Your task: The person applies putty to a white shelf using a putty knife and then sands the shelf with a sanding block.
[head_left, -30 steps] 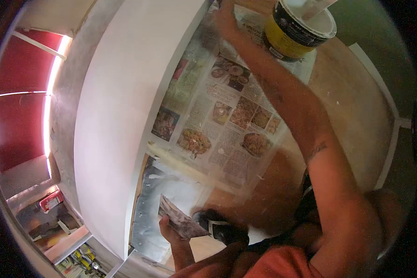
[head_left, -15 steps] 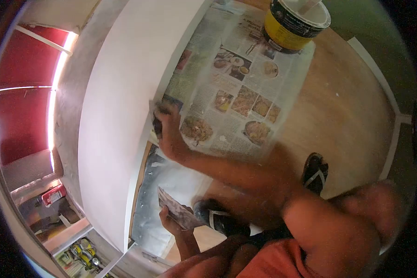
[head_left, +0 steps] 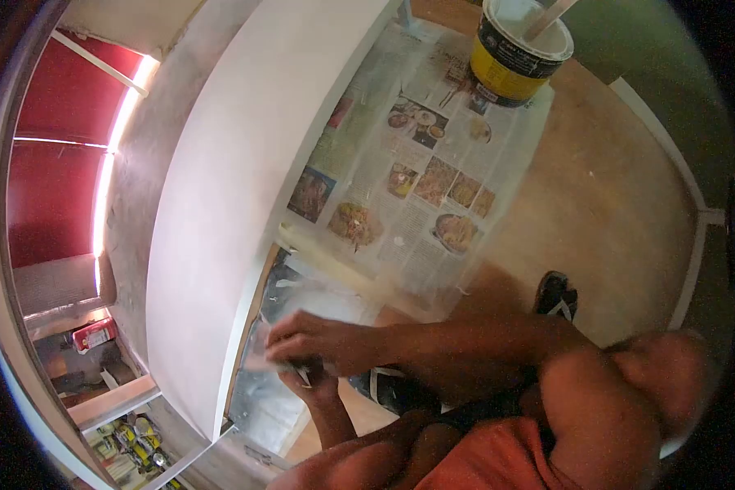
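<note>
My right hand (head_left: 327,343) is closed and blurred, directly over my left hand (head_left: 314,388). Between them a dark piece with a pale edge (head_left: 305,374) shows, seemingly part of the scraper in my right hand. The fingers of my left hand curl round the flat putty-smeared plate, now mostly covered by my right hand. Beside both hands runs the edge of a long white panel (head_left: 208,188), smooth and curved by the lens. Under them lies a grey, smeared sheet (head_left: 261,408).
Newspaper (head_left: 416,171) covers the floor along the panel. On its far end stands a yellow and black bucket (head_left: 510,69) with a stick (head_left: 551,18) in it. A sandalled foot (head_left: 557,298) rests at the right. Tools (head_left: 139,445) lie at lower left.
My right hand has left the panel's edge and come down to my left hand, covering most of the plate. The view has shifted slightly.
</note>
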